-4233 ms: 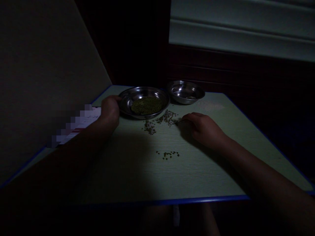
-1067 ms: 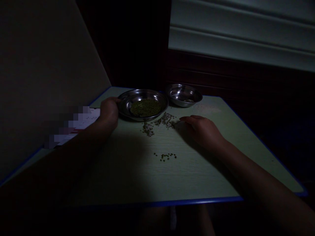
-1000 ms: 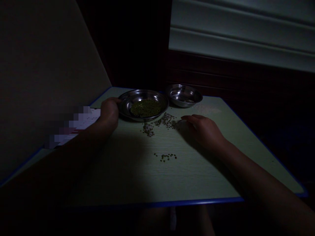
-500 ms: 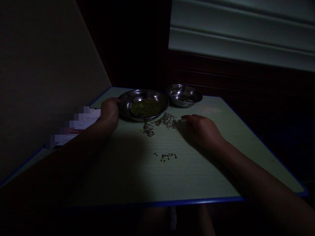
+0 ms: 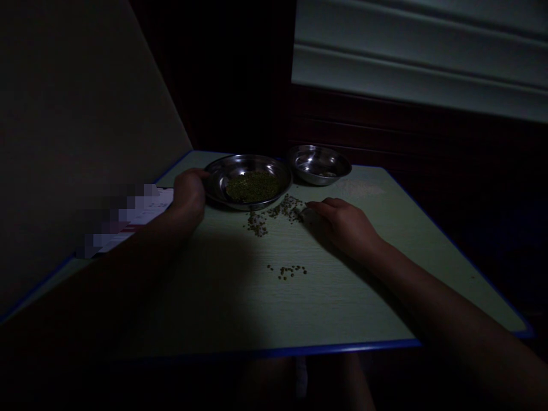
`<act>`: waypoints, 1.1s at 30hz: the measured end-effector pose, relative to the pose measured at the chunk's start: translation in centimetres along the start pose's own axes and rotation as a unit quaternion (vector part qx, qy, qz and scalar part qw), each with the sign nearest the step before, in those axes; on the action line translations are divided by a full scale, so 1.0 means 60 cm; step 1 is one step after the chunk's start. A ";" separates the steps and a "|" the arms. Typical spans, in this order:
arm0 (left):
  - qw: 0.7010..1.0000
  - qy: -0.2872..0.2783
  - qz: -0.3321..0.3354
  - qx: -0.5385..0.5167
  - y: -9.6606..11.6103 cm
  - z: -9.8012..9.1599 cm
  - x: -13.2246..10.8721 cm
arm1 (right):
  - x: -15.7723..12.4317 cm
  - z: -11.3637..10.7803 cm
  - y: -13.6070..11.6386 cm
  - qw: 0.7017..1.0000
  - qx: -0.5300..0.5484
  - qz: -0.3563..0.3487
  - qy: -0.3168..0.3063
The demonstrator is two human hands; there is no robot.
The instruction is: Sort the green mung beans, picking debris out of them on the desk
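A steel dish [image 5: 222, 171] holding a heap of green beans [image 5: 252, 186] stands at the far side of the pale green table [image 5: 240, 308]. My left hand [image 5: 188, 194] is closed on the dish's left rim. Loose beans [image 5: 287, 208] lie scattered just in front of the dish, with a second clump [image 5: 257, 224] to their left and a small group [image 5: 291, 270] nearer me. My right hand [image 5: 342, 224] rests palm down on the table, its fingertips pinched together at the right edge of the scattered beans; what they hold is too small to see.
A second, smaller steel bowl [image 5: 319, 164] stands behind and right of the dish, with pale grains [image 5: 362, 188] spread on the table in front of it. A printed paper [image 5: 141, 214] lies at the table's left edge. A wall rises on the left.
My right hand has crept a little left toward the scattered beans. My left hand stays on the dish's rim. The view has shifted slightly.
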State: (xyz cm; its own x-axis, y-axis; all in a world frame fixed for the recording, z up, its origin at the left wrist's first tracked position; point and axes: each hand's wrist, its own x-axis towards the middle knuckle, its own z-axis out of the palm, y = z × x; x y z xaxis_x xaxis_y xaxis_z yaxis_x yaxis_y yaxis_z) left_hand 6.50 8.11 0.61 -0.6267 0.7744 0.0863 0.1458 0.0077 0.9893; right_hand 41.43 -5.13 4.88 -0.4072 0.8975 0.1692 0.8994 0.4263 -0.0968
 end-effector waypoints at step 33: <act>0.999 -0.009 -0.028 -0.037 0.012 -0.009 -0.026 | -0.020 -0.017 0.002 0.997 0.071 -0.022 -0.024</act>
State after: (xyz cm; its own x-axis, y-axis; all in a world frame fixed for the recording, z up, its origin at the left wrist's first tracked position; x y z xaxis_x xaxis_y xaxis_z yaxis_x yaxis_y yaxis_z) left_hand 7.16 6.59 1.26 -0.6187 0.7850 0.0295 0.0535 0.0047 0.9986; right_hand 42.17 -6.28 5.68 -0.4559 0.8804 0.1305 0.8502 0.4742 -0.2287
